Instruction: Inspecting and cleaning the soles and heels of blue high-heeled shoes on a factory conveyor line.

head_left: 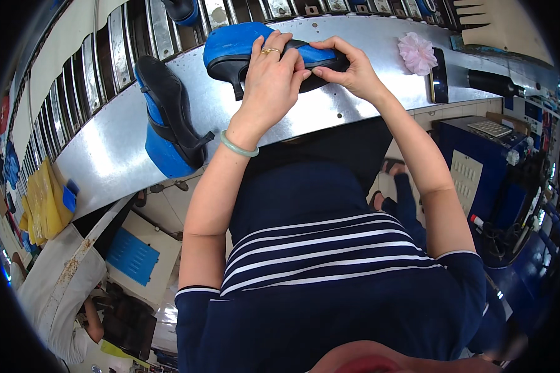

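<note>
A black high-heeled shoe (pixel 226 67) with a blue shoe last (pixel 236 38) inside lies sideways above the metal bench, its heel to the left. My left hand (pixel 271 81), with a ring on one finger and a pale green bangle at the wrist, closes over the shoe's middle. At the toe my right hand (pixel 356 69) grips the edge between thumb and forefinger. The fingertips of both hands come close together at the front of the shoe. A second black heeled shoe (pixel 168 99), also on a blue last, rests on its side to the left, apart from my hands.
Beyond the metal bench (pixel 109 158) runs a roller conveyor (pixel 121 46) bearing another shoe (pixel 182 10). On the right lie a pink scrunchie (pixel 417 53), a phone (pixel 439 78) and a black-handled tool (pixel 493 82). Yellow plastic (pixel 43 202) hangs at the left end. Other people are nearby.
</note>
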